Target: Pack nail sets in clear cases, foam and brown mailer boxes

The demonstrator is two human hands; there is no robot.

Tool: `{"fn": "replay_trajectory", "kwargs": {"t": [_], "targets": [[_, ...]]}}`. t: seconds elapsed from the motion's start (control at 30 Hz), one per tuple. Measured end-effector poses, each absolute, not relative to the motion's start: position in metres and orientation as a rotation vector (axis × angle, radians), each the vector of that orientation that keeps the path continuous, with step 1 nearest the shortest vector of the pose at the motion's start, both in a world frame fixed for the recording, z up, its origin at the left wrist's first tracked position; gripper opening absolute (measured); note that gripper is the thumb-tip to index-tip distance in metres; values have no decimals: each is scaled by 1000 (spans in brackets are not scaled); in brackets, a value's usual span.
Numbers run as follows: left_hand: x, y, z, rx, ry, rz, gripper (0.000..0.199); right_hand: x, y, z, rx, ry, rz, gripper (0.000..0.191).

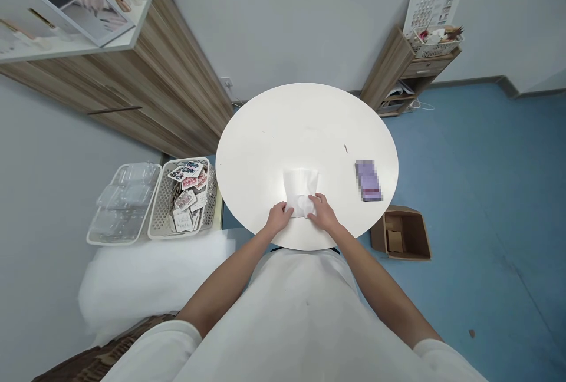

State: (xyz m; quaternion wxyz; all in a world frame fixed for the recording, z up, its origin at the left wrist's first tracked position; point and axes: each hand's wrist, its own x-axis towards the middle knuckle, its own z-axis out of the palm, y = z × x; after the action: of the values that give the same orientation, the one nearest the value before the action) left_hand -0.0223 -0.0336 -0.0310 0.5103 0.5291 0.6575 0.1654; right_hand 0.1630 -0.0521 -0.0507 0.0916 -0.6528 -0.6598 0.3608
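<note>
A thin white wrapping sheet (301,183) lies on the round white table (305,117) near its front edge. Its lower part is folded over, and whether anything is inside cannot be made out. My left hand (279,217) is closed on the sheet's lower left corner, thumb and fingers pinched at the edge. On the opposite side, my right hand (322,212) grips the lower right part, its fingertips pressing on the folded layer.
A blurred purple object (368,181) lies at the table's right. Below it stands an open cardboard box (407,231). On the left are a basket of printed cards (152,226), a basket of clear plastic boxes (106,242) and white wrapping material (159,276). Wooden cabinets (186,75) stand behind.
</note>
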Motion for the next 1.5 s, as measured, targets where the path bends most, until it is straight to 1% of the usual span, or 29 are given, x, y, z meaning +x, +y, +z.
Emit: {"fn": "replay_trajectory", "kwargs": {"t": [0.17,0.27,0.33,0.4,0.47,0.57,0.67,0.8,0.87,0.97,1.1,1.17,1.27,1.5], "targets": [[-10,-42,-28,1700,1504,330,12,144,-57,-54,-1898,-1958,1083,61],[-1,-47,-32,1799,1471,264,8,138,-60,-56,-1910,-1886,1087,58],[3,-51,-36,1811,1462,251,8,140,-60,-57,-1894,-1813,1157,58],[4,-56,-38,1800,1433,298,10,145,-59,-57,-1856,-1713,1256,56],[3,-61,-39,1764,1388,361,17,148,-57,-55,-1839,-1616,1307,49],[-1,-67,-36,1703,1328,394,27,145,-54,-54,-1901,-1563,1220,39],[-7,-68,-34,1717,1298,435,28,139,-54,-56,-1960,-1565,1110,36],[-13,-58,-34,1840,1395,473,32,137,-55,-62,-1909,-1585,1094,34],[-12,-52,-35,1923,1400,397,37,138,-56,-62,-1895,-1600,1091,35],[-10,-47,-37,2020,1344,318,40,139,-62,-57,-1905,-1661,997,45],[-10,-45,-36,2040,1330,320,43,144,-72,-47,-1745,-2014,843,57],[-11,-43,-33,2019,1326,290,45,148,-73,-45,-1629,-2201,861,65],[-13,-37,-29,1991,1301,258,50,156,-67,-48,-1585,-2338,893,76],[-10,-38,-24,1781,1209,376,58,164,-68,-47,-1575,-2265,959,70]]}}
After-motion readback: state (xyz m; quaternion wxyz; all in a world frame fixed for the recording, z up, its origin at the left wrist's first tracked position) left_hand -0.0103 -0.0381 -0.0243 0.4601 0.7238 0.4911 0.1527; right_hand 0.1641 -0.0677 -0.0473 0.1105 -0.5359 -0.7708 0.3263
